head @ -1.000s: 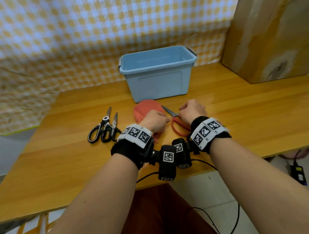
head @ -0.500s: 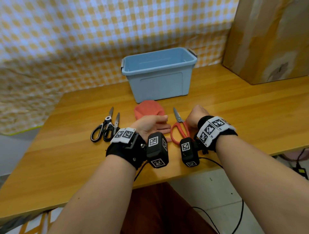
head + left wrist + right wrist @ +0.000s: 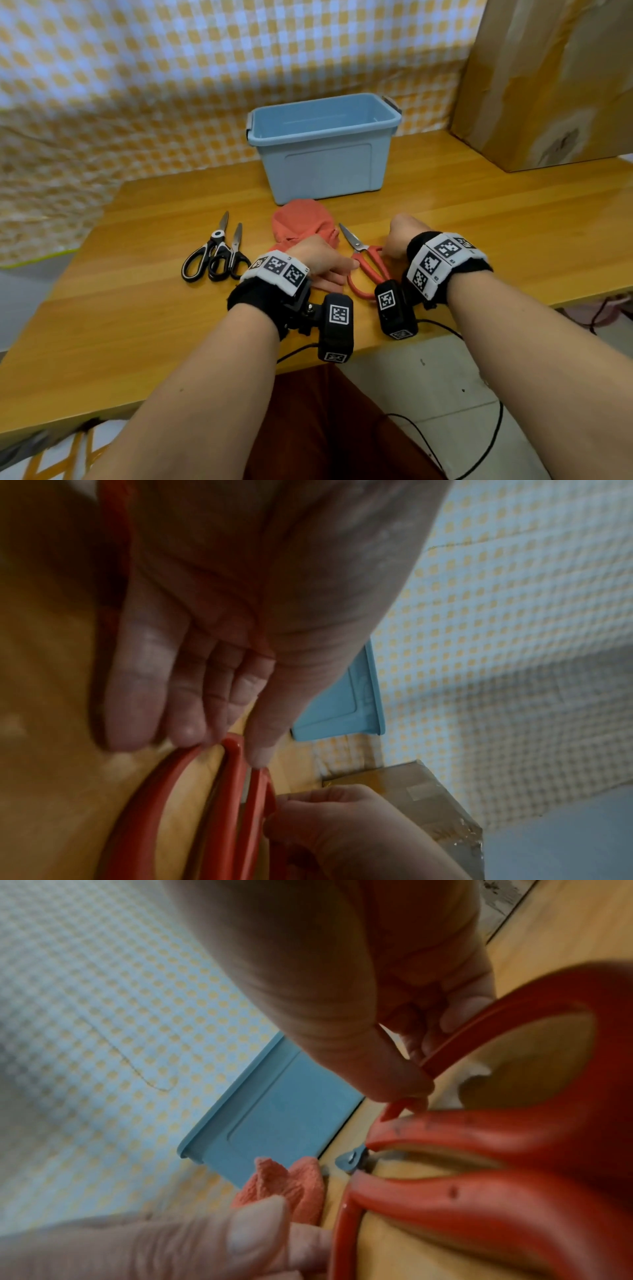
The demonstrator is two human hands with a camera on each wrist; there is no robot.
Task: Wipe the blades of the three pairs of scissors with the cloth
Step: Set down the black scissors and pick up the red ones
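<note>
Your right hand [image 3: 399, 236] pinches the right handle of the red-handled scissors [image 3: 364, 260], lying on the wooden table [image 3: 137, 325] right of the orange cloth [image 3: 301, 219]. Your left hand [image 3: 322, 260], fingers [image 3: 137, 691] straight and together, touches the left handle. Two black-handled scissors [image 3: 215, 253] lie far left.

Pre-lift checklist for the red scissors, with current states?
1. Right hand pinches a red scissors handle loop: ok.
2. Left hand fingers straight, touching the other loop: ok.
3. Cloth in hand: not ok, it lies on the table.
4. Red blades closed: ok.
5. Two black scissors apart from the hands: ok.
6. Blades wiped: cannot tell.
</note>
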